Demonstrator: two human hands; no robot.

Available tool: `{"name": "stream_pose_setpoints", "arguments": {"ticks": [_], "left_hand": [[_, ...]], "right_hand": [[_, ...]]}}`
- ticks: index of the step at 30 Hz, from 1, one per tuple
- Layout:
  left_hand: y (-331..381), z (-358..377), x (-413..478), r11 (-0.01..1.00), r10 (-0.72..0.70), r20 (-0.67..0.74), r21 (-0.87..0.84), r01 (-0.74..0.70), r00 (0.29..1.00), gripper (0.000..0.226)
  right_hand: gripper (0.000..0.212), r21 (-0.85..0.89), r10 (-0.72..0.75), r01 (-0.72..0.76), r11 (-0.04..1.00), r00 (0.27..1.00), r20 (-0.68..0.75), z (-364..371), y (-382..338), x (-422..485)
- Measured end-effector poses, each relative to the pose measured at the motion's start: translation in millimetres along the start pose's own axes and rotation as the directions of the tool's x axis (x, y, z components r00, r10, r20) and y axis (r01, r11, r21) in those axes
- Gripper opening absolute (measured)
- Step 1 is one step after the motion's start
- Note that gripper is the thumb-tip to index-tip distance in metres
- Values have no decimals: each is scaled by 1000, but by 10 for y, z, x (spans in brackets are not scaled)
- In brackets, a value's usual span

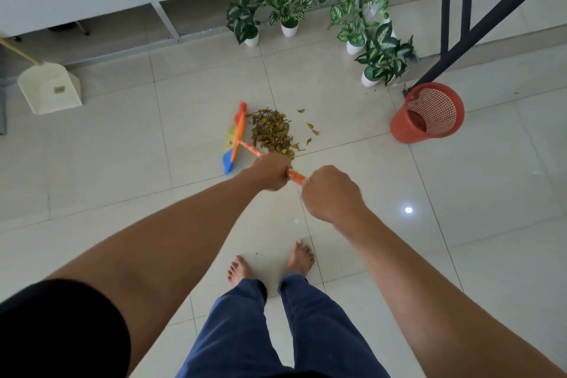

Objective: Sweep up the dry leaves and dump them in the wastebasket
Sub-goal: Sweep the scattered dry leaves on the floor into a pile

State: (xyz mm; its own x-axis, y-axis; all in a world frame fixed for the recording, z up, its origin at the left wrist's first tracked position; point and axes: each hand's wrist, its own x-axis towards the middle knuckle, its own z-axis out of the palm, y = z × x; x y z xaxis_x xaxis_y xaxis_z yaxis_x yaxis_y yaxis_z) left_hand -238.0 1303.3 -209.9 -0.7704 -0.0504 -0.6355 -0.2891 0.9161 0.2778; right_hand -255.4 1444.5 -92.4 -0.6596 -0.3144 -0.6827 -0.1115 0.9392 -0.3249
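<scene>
leaves: dry leaves [272, 132] in one crumpled brown-yellow pile, centre of frame; a few strays just right of it.
broom: broom [235, 136] head against the pile's left edge; orange plastic bar, yellow and blue bristles, orange patterned handle running down-right.
left hand: left hand [270, 172] fist wrapped round the handle.
right hand: right hand [329, 193] fist wrapped round the handle end, near the left.
wastebasket: wastebasket [429, 113] red plastic mesh, round, upright, right of the pile, well apart.
dustpan: dustpan [50, 89] cream plastic, left edge; small label, unreadable.
floor: floor [460, 193] glossy pale tiles.
plants: potted plants [288, 6] in white pots, top centre.
</scene>
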Motion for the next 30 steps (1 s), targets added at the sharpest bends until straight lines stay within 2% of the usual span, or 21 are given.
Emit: {"name": "stream_pose_setpoints", "arguments": {"ticks": [5,9,12,15,18,20,23,26,30], "left_hand": [[329,-79,9,987,112,5,116,-112,994,11],[278,-356,126,973,66,19,220,-68,998,25],[174,-466,221,968,45,41,247,-54,998,17],[154,-426,241,957,82,135,265,-116,987,15],[315,-345,228,912,146,270,337,-236,952,20],[462,-347,236,876,168,315,386,-288,934,24],[669,-494,328,840,183,306,445,-310,934,30],[805,-691,468,822,190,261,485,-299,946,34],[938,-771,594,817,209,256,485,-312,944,19]], "right_hand": [[28,76,-8,11,997,999,-47,-270,322,-286],[24,302,51,-44,952,999,-17,-358,260,-79],[22,338,74,-83,938,996,40,-229,115,118],[36,431,104,-119,895,993,58,-77,102,134],[21,413,144,-165,896,986,83,-34,290,-15],[12,507,215,-235,829,972,99,-79,435,-113],[5,659,281,-314,684,946,160,-270,569,-191],[10,708,263,-291,644,953,153,-422,612,-114],[15,753,335,-359,551,922,194,-416,569,15]]}}
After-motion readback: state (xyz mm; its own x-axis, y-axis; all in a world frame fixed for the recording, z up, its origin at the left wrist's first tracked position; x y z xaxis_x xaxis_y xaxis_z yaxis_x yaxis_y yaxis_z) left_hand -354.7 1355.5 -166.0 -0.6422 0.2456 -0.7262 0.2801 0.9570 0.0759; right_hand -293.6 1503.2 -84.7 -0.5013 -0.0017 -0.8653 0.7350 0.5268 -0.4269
